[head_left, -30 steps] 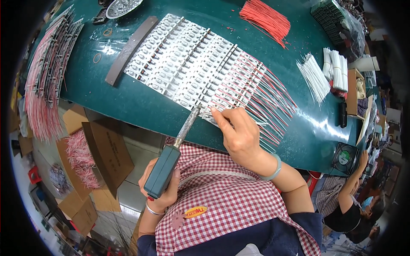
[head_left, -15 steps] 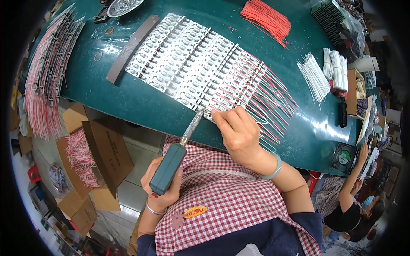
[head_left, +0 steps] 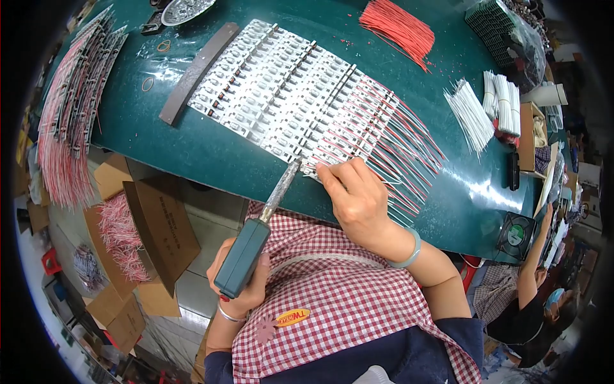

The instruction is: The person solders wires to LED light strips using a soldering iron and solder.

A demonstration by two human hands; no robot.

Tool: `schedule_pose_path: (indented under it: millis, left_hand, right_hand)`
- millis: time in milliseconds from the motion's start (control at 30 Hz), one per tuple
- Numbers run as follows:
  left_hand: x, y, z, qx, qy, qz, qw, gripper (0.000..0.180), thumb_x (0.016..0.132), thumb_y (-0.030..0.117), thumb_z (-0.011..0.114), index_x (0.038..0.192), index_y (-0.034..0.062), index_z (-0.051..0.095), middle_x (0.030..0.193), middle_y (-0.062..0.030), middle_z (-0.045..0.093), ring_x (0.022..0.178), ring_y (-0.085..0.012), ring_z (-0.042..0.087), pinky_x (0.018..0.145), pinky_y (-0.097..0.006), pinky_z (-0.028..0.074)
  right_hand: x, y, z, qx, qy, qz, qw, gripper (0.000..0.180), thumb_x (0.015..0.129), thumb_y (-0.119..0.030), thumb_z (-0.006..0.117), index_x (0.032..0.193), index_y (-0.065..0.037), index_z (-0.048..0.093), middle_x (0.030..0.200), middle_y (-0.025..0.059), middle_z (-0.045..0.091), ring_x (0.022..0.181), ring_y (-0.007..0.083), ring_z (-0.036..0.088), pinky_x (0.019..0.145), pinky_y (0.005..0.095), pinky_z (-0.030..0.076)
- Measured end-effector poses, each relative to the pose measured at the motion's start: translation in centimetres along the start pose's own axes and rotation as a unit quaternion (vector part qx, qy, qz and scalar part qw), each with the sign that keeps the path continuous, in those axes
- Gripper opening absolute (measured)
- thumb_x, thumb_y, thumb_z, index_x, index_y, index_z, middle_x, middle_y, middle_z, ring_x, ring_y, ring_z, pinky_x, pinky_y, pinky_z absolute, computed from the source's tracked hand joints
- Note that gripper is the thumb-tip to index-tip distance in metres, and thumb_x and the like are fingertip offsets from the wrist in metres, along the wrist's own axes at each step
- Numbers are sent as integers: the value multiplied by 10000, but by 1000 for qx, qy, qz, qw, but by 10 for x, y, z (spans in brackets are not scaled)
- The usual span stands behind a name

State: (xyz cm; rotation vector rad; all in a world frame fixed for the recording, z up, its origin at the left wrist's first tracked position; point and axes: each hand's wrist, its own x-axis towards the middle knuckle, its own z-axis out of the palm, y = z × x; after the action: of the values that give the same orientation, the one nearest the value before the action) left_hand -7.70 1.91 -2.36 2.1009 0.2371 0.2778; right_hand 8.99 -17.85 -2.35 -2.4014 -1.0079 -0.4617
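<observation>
My left hand (head_left: 256,289) is closed around the dark green handle of a soldering iron (head_left: 245,255). The iron's metal tip reaches the near edge of a panel of white circuit boards (head_left: 262,96); whether it touches cannot be told. Just to the right of the tip, my right hand (head_left: 359,197) is pinched at the same edge, apparently on a thin wire whose end is hidden by the fingers. Red and white wires (head_left: 409,150) fan out to the right from the panel's right part, some passing beyond my right hand.
A dark bar (head_left: 198,73) lies along the panel's left end. Red wires (head_left: 398,31) lie at the back, white wires (head_left: 470,116) at right, near a small fan (head_left: 515,237). Wired boards (head_left: 80,102) stand far left. An open carton (head_left: 167,233) is below. A co-worker sits at right.
My left hand and the soldering iron have shifted slightly left, the tip drawing a little away from my right fingers. My right hand has barely moved. The co-worker's arm has shifted.
</observation>
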Motion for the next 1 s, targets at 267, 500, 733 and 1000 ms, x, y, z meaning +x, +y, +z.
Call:
schedule_pose_path:
  millis: [267,500,733,1000]
  left_hand:
    - [-5,-1,-1,-3,8,-12,1000,238,739,4,724,962,-63,676,920,-197,675,772,-302,694,677,-324,548]
    - [-3,6,-3,5,4,-9,1000,229,739,-3,721,953,-67,673,920,-191,678,780,-299,694,677,-323,551]
    - [10,19,-3,26,6,37,999,193,737,-9,726,915,-65,676,891,-172,671,762,-294,688,660,-316,550]
    - [12,18,0,26,4,43,999,168,730,-12,727,882,-61,676,855,-162,657,738,-291,677,639,-315,544]
  right_hand:
    - [-5,1,2,18,19,-12,1000,323,685,9,648,1005,36,679,844,77,594,732,218,558,571,321,450]
    - [-8,-4,3,24,16,-11,1000,359,662,60,691,1019,20,688,838,77,597,708,224,554,583,331,447]
    - [-7,-7,4,26,17,-10,999,355,673,65,691,1026,20,689,828,76,589,699,224,545,583,331,448]
    - [-9,-6,7,16,13,-11,1000,338,686,61,692,1022,21,688,824,78,588,697,219,544,583,331,447]
